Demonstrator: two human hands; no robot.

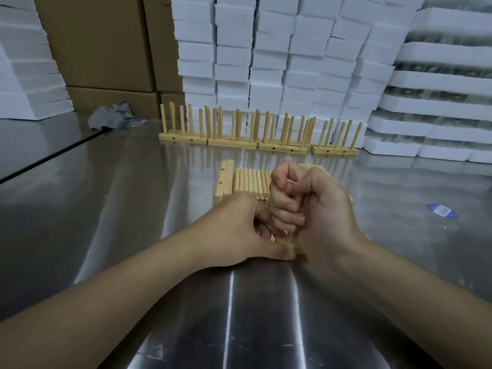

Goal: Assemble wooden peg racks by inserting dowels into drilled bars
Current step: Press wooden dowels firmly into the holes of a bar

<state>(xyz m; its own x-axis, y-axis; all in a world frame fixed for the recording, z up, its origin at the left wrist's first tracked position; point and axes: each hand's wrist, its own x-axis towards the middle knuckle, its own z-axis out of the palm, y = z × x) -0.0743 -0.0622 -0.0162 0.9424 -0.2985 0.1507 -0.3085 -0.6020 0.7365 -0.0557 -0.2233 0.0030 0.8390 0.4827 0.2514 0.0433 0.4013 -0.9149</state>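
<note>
Where the steel table (133,209) fills the head view, both hands are found close together near its middle. The right hand (319,217) is closed into a fist, its fingers wrapped round an upright dowel (289,238), of which only the lower end is seen below the little finger. That end is set against a drilled bar (298,249), which lies on the table under the hands and is mostly hidden by them. Whether the dowel is seated in a hole cannot be told. The left hand (239,230), at nine o'clock from the right, is laid low on the table. The bar's near end is pinched between its thumb and curled fingers, with the thumb tip pressed along the near edge. The two hands are touching.

At twelve o'clock from the hands, a row of loose dowels (250,183) is laid flat side by side, and two loose bars (225,181) are placed just beside it on its nine o'clock side. Farther off at twelve o'clock, finished racks (258,141) are lined up end to end with their pegs upright. Behind them white foam blocks (292,62) are stacked, with cardboard boxes (101,43) at eleven o'clock. A grey rag (110,117) is seen at ten o'clock and a blue sticker (442,210) at three o'clock, both well apart from the hands.
</note>
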